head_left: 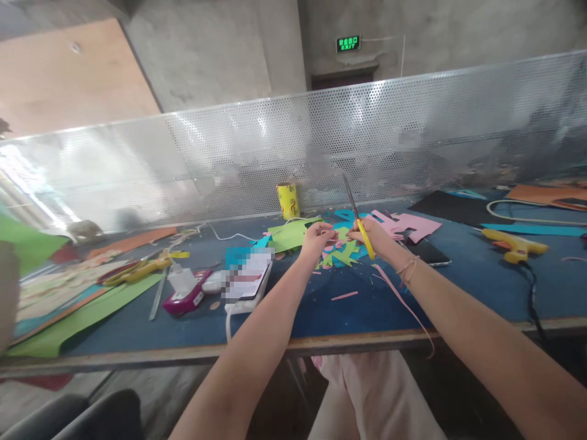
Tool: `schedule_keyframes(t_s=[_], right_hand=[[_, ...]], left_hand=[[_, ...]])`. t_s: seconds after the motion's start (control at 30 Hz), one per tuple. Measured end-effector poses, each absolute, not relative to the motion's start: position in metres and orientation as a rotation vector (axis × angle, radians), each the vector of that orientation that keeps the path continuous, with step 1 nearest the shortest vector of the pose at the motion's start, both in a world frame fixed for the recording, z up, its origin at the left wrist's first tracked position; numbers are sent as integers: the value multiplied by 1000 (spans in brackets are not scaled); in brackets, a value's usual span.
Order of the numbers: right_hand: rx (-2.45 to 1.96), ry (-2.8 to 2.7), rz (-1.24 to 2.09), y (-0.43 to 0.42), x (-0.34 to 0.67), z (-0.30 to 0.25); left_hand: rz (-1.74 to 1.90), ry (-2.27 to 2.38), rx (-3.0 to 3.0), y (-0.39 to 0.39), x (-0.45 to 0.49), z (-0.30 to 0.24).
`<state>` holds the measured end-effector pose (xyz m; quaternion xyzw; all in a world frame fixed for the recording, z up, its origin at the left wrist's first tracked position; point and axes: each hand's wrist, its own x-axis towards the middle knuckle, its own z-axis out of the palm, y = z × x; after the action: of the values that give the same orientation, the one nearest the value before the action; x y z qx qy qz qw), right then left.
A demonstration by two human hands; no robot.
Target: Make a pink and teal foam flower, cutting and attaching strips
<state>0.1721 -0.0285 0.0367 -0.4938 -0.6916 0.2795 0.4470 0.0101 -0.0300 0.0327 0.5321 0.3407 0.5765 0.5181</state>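
Note:
Scissors with yellow handles point(364, 237) are in my right hand point(378, 238), their metal blades pointing up and away from me. My left hand point(316, 239) is a short way to the left, its fingers bent together in a pinch. Whatever sits between those fingertips is too small to make out. Beneath and beyond both hands lies a heap of cut scraps in green point(343, 253), blue and pink. A long thin pink strip point(398, 293) trails from below my right hand over the table's front edge. Larger pink pieces point(419, 226) lie just behind that hand.
A phone point(250, 275) rests on a white device at left, beside a purple power strip point(186, 296). Further left are yellow-handled scissors point(142, 269) on coloured sheets. A yellow glue gun point(516, 244) lies at right. Behind stand a yellow can point(288, 201) and a perforated metal screen point(257, 146).

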Motion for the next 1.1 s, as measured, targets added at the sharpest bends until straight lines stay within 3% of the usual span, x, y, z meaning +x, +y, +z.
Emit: schedule_keyframes(t_s=[0.6, 1.1], right_hand=[[-1215, -1693, 559, -15, 185, 36], [-1158, -1611, 523, -30, 190, 49]], left_hand=[[1065, 843, 1452, -32, 13, 25], [1256, 927, 1409, -24, 10, 24]])
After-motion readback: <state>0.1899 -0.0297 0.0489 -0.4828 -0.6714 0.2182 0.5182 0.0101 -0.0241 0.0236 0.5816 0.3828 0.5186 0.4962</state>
